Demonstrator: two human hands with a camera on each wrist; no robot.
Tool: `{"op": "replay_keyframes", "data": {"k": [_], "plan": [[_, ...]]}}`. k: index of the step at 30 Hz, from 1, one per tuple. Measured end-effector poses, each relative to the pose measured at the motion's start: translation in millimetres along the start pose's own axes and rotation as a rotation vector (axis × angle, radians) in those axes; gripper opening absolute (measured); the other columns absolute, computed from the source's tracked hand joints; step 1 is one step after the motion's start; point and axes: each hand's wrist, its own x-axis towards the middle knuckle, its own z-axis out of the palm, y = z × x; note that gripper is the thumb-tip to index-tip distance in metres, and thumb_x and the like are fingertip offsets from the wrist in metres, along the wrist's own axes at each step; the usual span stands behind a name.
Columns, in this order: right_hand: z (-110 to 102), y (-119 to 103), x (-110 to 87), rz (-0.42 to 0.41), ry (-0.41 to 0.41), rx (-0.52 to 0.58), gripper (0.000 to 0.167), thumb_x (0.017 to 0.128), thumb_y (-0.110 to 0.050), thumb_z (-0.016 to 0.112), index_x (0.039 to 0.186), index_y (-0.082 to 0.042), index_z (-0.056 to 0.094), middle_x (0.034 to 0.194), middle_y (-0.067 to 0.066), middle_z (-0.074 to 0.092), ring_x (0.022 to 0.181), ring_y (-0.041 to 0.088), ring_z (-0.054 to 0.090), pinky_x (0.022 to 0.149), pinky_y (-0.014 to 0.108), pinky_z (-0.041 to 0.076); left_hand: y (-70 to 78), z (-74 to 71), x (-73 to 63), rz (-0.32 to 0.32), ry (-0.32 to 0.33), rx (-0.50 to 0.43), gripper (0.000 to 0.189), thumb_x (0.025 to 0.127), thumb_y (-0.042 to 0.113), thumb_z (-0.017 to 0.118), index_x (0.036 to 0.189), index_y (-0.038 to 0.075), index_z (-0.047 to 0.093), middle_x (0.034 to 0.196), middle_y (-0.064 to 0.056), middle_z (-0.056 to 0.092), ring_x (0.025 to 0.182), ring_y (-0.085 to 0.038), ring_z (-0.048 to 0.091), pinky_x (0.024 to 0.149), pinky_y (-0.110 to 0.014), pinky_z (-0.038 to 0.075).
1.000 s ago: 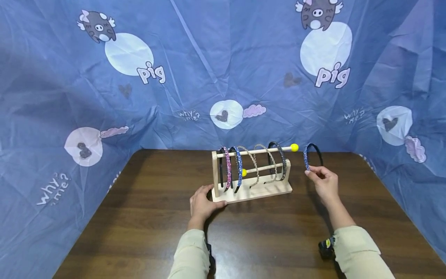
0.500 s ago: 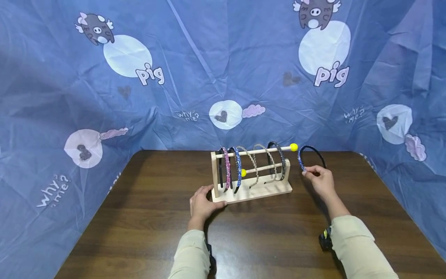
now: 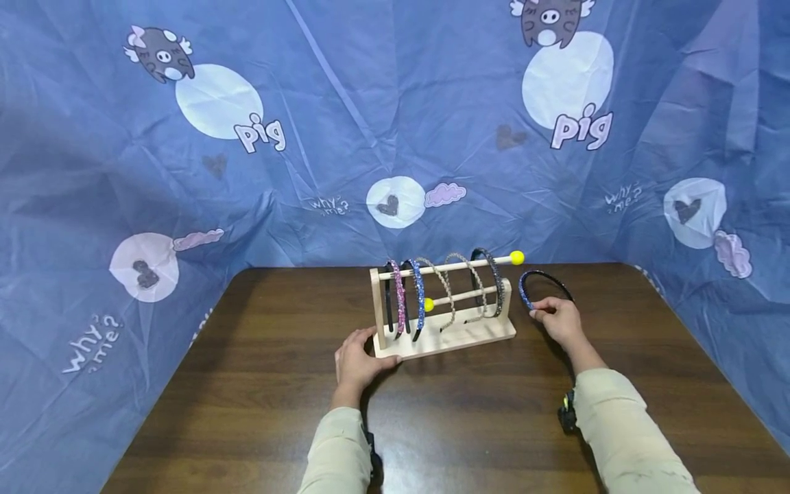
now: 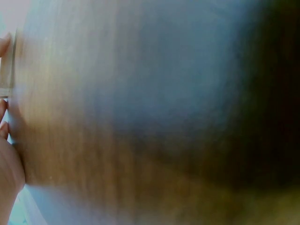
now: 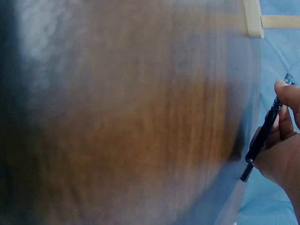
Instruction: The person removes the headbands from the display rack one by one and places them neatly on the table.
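My right hand [image 3: 559,322] pinches one end of a blue glittery headband [image 3: 523,293] between thumb and fingers, to the right of a wooden headband stand [image 3: 474,335]. Its dark far side arches back behind the hand. In the right wrist view the headband [image 5: 268,129] shows edge-on, slanting across the fingers. At the stand's left end, my left hand [image 3: 358,360] grips the base, thumb along the front edge and fingers behind the post. Several headbands hang on the upper bar: a pink one [image 3: 399,298], a blue one [image 3: 420,296], beige braided ones [image 3: 448,291] and a dark one [image 3: 496,281].
A yellow ball [image 3: 516,257] caps the right end of the upper bar, and another yellow ball [image 3: 428,305] caps the lower bar's left end. Brown wood table [image 3: 469,418] lies under everything. Blue printed cloth [image 3: 278,171] stands behind and at both sides.
My right hand has moved left toward the stand with the blue headband, which has turned to show its arch wider. My left hand keeps its hold on the stand.
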Motion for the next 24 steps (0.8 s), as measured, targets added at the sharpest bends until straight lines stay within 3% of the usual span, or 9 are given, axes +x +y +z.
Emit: {"op": "replay_keyframes", "data": {"k": [9,17,24], "plan": [[0.5,2.0,3.3,0.058,-0.126,-0.018,0.015,0.081,-0.002,0.067,0.092,0.006,0.069,0.094,0.020,0.067,0.087,0.028,0.056,0.071,0.031,0.041,0.8,0.4,-0.7,-0.023,-0.014,0.001,0.083,0.053,0.048,0.085,0.125,0.015,0.060,0.128,-0.010,0.054,0.125,-0.026,0.040,0.103,-0.044,0.022],[5.1,-4.7,6.1,0.004,-0.278,-0.003,0.019,0.080,0.000,0.065,0.096,0.008,0.068,0.096,0.022,0.066,0.090,0.031,0.057,0.074,0.033,0.043,0.8,-2.0,0.7,-0.015,-0.007,0.000,0.083,0.053,0.047,0.085,0.125,0.014,0.060,0.128,-0.012,0.054,0.125,-0.027,0.040,0.102,-0.045,0.023],[5.9,-6.8,3.2,0.006,-0.302,0.001,0.021,0.077,0.003,0.065,0.097,0.008,0.068,0.092,0.021,0.066,0.084,0.025,0.056,0.071,0.031,0.043,-0.7,0.8,0.1,-0.024,-0.015,0.013,0.083,0.054,0.049,0.084,0.126,0.015,0.059,0.129,-0.010,0.053,0.126,-0.025,0.039,0.103,-0.044,0.022]]}}
